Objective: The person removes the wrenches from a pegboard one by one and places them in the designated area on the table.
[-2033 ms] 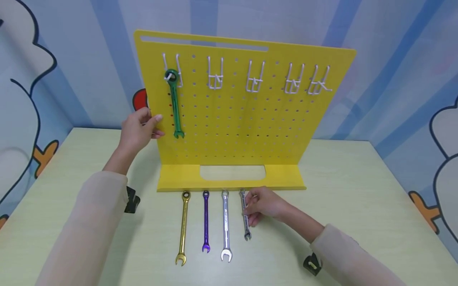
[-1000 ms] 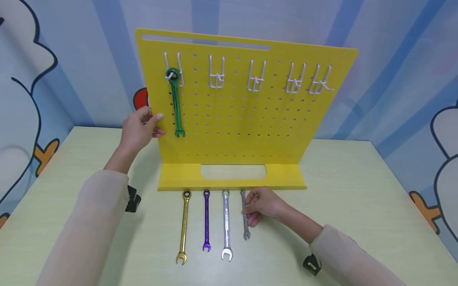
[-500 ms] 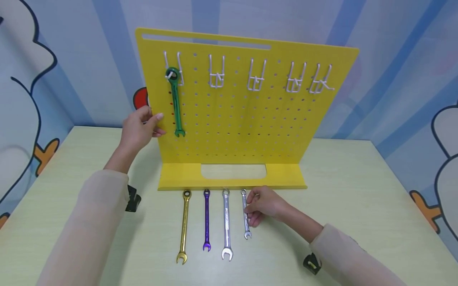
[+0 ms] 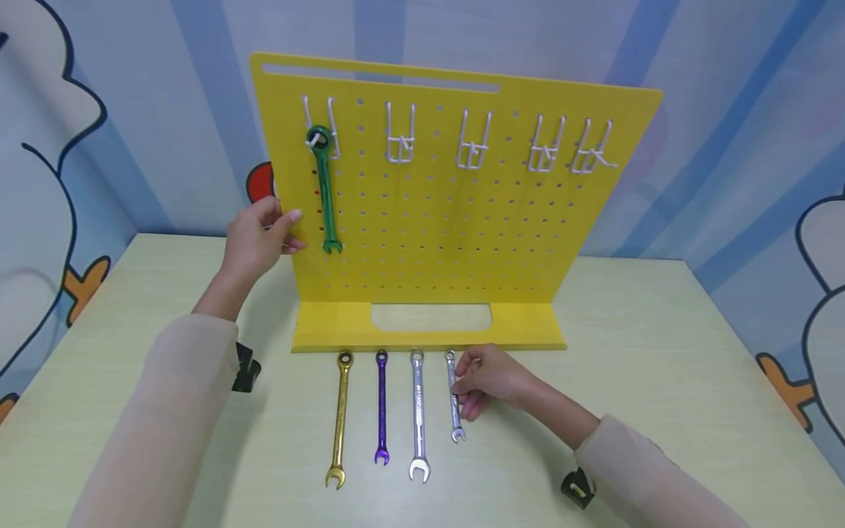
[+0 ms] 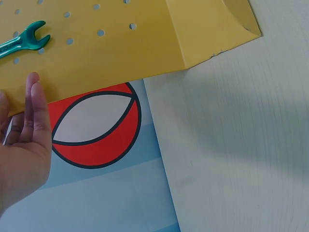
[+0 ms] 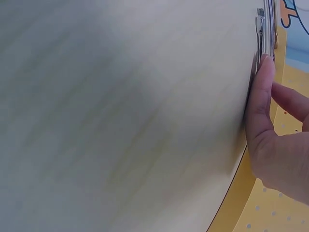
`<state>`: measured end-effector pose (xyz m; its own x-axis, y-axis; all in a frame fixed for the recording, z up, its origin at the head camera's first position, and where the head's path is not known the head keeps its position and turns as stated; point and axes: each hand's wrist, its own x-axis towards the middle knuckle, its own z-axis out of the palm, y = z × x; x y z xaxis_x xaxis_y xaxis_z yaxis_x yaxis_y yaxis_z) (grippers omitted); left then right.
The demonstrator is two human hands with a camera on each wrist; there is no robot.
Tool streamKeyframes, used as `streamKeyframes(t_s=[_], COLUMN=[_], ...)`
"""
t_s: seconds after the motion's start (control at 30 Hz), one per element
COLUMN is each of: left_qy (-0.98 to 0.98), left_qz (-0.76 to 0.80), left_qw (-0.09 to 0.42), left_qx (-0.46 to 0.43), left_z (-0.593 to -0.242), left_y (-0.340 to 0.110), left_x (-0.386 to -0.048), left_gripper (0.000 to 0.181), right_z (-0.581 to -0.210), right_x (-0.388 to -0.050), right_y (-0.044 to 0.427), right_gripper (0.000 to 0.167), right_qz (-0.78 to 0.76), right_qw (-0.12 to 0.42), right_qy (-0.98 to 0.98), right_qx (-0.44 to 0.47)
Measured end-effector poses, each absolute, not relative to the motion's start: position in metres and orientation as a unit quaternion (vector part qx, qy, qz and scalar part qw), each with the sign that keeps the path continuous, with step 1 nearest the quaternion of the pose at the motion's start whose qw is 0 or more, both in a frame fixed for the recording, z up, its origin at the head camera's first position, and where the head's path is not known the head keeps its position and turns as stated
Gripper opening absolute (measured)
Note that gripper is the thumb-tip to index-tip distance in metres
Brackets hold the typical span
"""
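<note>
On the left, my left hand (image 4: 254, 238) grips the edge of the yellow pegboard (image 4: 455, 235), thumb on the front and other fingers partly hidden behind. Near it a green combination wrench (image 4: 325, 194) hangs by its ring end from the leftmost hook. In front of the board's base, my right hand (image 4: 491, 378) pinches a small silver combination wrench (image 4: 455, 411) by its shaft. That wrench lies upright in the row, ring end towards the board, partly covered by the fingertips. To its left lie a larger silver wrench (image 4: 418, 414), a purple wrench (image 4: 381, 411) and a gold wrench (image 4: 340, 418).
White wire hooks (image 4: 400, 147) line the upper board, with only the leftmost carrying a wrench. The board's base (image 4: 528, 330) sits on the pale wooden table (image 4: 647, 367). Behind stands a blue striped wall (image 4: 528, 37) with cartoon drawings.
The small silver wrench has shifted and turned slightly under the right fingers; its surface looks brighter than one second ago. Both hands stay in place; the other wrenches have not moved.
</note>
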<state>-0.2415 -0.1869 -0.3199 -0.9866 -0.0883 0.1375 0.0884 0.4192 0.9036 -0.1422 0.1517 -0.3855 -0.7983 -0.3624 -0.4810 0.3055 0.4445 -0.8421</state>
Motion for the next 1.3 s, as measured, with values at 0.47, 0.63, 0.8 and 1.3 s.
streamKeyframes(t_s=[0.47, 0.63, 0.8, 1.3], left_qy=[-0.852, -0.832, -0.838, -0.856], left_qz=[-0.516, -0.545, -0.538, -0.511], left_qw=[0.084, 0.102, 0.095, 0.076], left_qx=[0.008, -0.011, 0.009, 0.008], left_z=[-0.309, -0.381, -0.371, -0.298], left_y=[-0.179, -0.216, -0.211, -0.175], left_x=[-0.232, -0.296, -0.289, -0.221], left_gripper=[0.033, 0.041, 0.042, 0.03], right_z=[-0.382, -0.38, -0.374, -0.356], right_x=[-0.144, -0.147, -0.151, -0.165], right_y=[0.156, 0.157, 0.159, 0.158], right_gripper=[0.02, 0.021, 0.023, 0.03], right_qz=[-0.544, -0.534, -0.536, -0.547], right_qw=[0.334, 0.334, 0.33, 0.315], right_qy=[0.768, 0.774, 0.774, 0.772], right_qx=[-0.048, -0.062, -0.07, -0.069])
